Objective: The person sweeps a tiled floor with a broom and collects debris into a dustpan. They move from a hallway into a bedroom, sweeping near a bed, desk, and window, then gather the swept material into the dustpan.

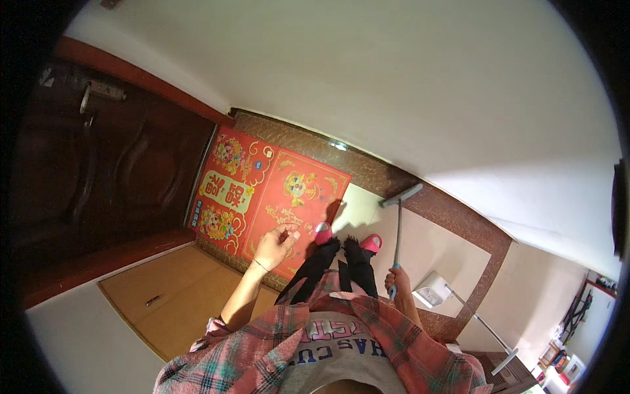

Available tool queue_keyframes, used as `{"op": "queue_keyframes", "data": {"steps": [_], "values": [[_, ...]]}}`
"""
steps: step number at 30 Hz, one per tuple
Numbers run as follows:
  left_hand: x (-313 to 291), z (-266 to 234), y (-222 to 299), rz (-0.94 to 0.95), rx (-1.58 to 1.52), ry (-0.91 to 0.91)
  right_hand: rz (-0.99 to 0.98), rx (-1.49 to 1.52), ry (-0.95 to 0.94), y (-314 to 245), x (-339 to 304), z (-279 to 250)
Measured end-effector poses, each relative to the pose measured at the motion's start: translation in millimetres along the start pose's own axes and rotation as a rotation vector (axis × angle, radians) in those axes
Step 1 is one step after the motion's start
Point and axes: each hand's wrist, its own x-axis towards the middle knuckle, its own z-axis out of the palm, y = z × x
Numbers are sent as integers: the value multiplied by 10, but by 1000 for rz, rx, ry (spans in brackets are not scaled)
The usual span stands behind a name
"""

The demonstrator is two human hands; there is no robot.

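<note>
Fingers of my right hand are wrapped round the broom, left hand loosely half-open above the red mat, dustpan over right.

The brown-bordered cream floor before me carries a red doormat, pink slippers and a long-handled white dustpan.

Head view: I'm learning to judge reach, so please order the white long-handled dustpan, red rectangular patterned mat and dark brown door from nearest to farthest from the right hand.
1. White long-handled dustpan: just right of the right hand.
2. Red rectangular mat: to its left.
3. Dark brown door: far left.
</note>
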Motion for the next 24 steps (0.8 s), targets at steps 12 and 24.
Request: {"op": "queue_keyframes", "data": {"steps": [12,24], "values": [[-238,280,378,-98,75,-27,342,-174,-420,-314,1237,1297],[-123,610,597,24,207,-79,129,490,16,-1208,249,-1924]]}}
